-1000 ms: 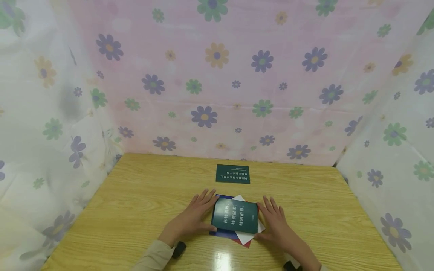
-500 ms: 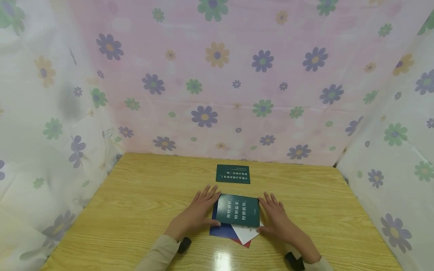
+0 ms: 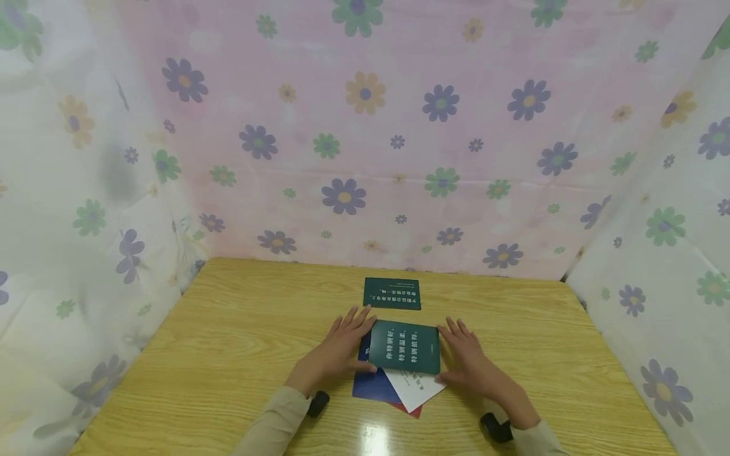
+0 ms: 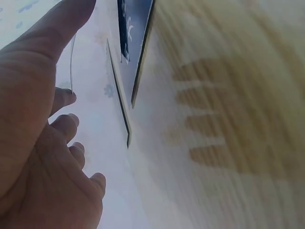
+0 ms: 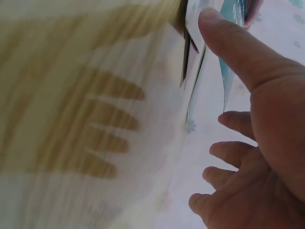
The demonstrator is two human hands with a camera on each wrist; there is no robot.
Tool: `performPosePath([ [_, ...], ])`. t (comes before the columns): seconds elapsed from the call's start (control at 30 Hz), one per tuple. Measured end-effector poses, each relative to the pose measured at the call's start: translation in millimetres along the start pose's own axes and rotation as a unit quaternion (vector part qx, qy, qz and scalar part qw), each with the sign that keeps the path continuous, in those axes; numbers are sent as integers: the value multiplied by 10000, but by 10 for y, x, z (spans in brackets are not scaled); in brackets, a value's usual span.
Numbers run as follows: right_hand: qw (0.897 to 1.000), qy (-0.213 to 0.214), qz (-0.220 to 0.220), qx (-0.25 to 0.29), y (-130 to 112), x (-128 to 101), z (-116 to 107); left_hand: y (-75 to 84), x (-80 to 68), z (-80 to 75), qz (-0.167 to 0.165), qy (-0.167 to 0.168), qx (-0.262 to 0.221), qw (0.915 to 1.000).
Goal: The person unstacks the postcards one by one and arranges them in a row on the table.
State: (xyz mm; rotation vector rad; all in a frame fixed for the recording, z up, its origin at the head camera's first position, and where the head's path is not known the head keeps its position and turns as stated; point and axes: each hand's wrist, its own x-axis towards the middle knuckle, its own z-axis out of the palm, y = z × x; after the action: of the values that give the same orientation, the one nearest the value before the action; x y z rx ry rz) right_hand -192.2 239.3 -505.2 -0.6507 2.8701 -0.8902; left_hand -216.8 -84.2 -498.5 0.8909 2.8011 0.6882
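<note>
Both hands hold a dark green card [image 3: 405, 346] with white printed lettering, raised a little over a small pile of cards. On its left side my left hand [image 3: 333, 354] has the index fingertip at the far corner and the thumb at the near corner. My right hand [image 3: 470, 364] holds the right side the same way, the other fingers spread. In the right wrist view the green card [image 5: 226, 71] spans from thumb to index finger. Beneath lie a blue card [image 3: 374, 387], a white card [image 3: 419, 389] and a red card [image 3: 414, 411], fanned and partly covered.
A second dark green card [image 3: 392, 293] lies flat farther back on the wood-grain table [image 3: 256, 316]. Flower-printed curtains [image 3: 365, 145] close off the back and both sides. The tabletop is glossy and mirrors the hands.
Both hands have moved the green card away from the person and slightly right. More of the blue and white cards shows beneath it. The far green card has stayed put.
</note>
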Motion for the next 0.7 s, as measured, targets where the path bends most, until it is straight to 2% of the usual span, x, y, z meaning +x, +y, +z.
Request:
performPosePath([
  [0.2, 9994, 64, -42, 328, 52, 14, -32, -22, 82, 1, 71, -15, -55, 10000],
  [0.33, 9992, 138, -120, 361, 85, 30, -48, -45, 127, 6, 161, -12, -105, 9998],
  [0.7, 9996, 240, -54, 107, 160, 143, -96, -21, 243, -20, 109, 22, -282, 9995],
])
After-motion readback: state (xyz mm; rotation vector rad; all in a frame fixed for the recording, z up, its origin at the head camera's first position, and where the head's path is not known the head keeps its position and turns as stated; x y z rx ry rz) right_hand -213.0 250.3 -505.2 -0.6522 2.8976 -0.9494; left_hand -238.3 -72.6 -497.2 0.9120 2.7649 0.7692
